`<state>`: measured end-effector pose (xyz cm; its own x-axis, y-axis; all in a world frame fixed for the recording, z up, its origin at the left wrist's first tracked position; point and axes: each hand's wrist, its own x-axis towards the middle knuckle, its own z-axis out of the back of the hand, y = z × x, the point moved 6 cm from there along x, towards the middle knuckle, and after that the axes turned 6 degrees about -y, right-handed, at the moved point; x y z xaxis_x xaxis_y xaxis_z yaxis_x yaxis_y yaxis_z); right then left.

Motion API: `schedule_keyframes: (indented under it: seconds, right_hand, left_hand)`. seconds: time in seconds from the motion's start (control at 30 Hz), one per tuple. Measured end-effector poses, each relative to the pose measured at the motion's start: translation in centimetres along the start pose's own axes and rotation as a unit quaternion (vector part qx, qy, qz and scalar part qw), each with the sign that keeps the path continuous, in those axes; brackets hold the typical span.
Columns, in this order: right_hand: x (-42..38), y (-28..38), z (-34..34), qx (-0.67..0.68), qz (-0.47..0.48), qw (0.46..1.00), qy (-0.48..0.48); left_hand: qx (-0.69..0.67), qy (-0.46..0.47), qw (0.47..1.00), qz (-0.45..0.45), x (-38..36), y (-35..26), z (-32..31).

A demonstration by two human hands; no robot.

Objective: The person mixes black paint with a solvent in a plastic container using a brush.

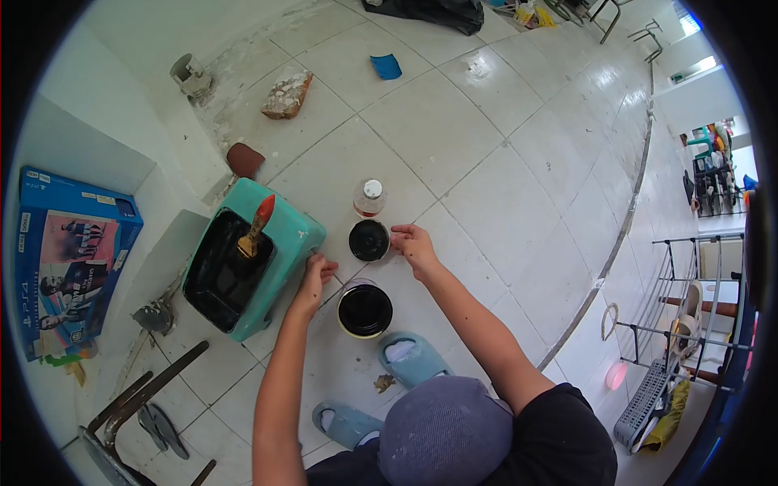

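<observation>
My right hand [412,245] is at the right rim of a small round container with black contents [369,240], fingers bent against its edge. My left hand [316,280] is beside the right side of a green tub [284,223], fingers partly spread. Black liquid coats the inside of the tub, and a brush [258,228] with a red handle rests in it. A larger open can of black paint [365,310] stands between my forearms. Behind the small container is a clear bottle with a white cap [371,197].
A blue PS4 box [77,259] leans at the left wall. A brick piece [287,94], a brown scrap [245,160] and a blue scrap [386,66] lie on the tiles. A metal-legged chair [121,417] stands lower left, a wire rack [689,324] at right.
</observation>
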<state>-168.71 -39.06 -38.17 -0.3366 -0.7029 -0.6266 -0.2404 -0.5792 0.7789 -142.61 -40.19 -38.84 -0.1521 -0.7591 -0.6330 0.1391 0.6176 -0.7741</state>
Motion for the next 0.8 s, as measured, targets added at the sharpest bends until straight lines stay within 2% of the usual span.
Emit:
schedule_keyframes:
  seconds: [0.07, 0.13, 0.17, 0.23, 0.27, 0.33, 0.37, 0.43, 0.47, 0.53, 0.63, 0.73, 0.8]
  right_hand:
    - [0.1, 0.4, 0.1, -0.016, 0.016, 1.0, -0.002]
    - [-0.3, 1.5, 0.6, -0.034, 0.1, 0.994, 0.008]
    - [-0.7, 1.5, 1.2, -0.033, 0.098, 0.995, 0.009]
    - [-3.1, 4.0, 2.6, -0.029, 0.218, 0.975, -0.012]
    - [-4.3, 4.8, 3.3, -0.029, 0.218, 0.975, -0.009]
    - [-8.8, 8.5, 4.1, -0.088, 0.367, 0.926, -0.011]
    - [-10.3, 9.2, 4.5, -0.09, 0.365, 0.927, -0.008]
    - [-14.1, 11.2, 4.1, -0.19, 0.477, 0.858, -0.002]
    - [-15.2, 11.7, 4.0, -0.19, 0.477, 0.858, 0.0]
    - [-17.6, 12.6, 2.7, -0.256, 0.537, 0.802, 0.04]
    - [-18.5, 13.3, 1.6, -0.265, 0.545, 0.793, 0.068]
    - [-18.9, 13.8, 0.5, -0.266, 0.561, 0.778, 0.095]
    - [-19.4, 13.8, -0.2, -0.263, 0.577, 0.765, 0.11]
  left_hand:
    - [0.034, -0.003, 0.999, -0.009, -0.8, 0.2, 0.9]
    - [0.069, -0.005, 0.997, -0.016, -2.3, 0.1, 2.3]
    - [0.075, 0.003, 0.997, -0.007, -3.3, -0.1, 3.2]
    - [0.079, 0.009, 0.997, 0.0, -5.6, -1.3, 4.7]
    - [0.105, 0.025, 0.994, 0.023, -7.1, -1.8, 5.3]
    - [0.127, 0.038, 0.99, 0.049, -9.9, -2.5, 6.6]
    - [0.157, 0.06, 0.984, 0.061, -11.3, -2.6, 7.2]
    - [0.184, 0.081, 0.977, 0.075, -13.5, -2.9, 7.8]
    - [0.193, 0.087, 0.973, 0.087, -14.5, -3.0, 8.1]
    - [0.201, 0.09, 0.971, 0.098, -15.5, -3.2, 8.4]
    - [0.201, 0.077, 0.973, 0.079, -16.1, -3.4, 8.2]
    - [0.166, 0.076, 0.982, 0.047, -16.4, -4.1, 7.3]
    - [0.198, 0.083, 0.976, -0.042, -17.1, -6.2, 6.1]
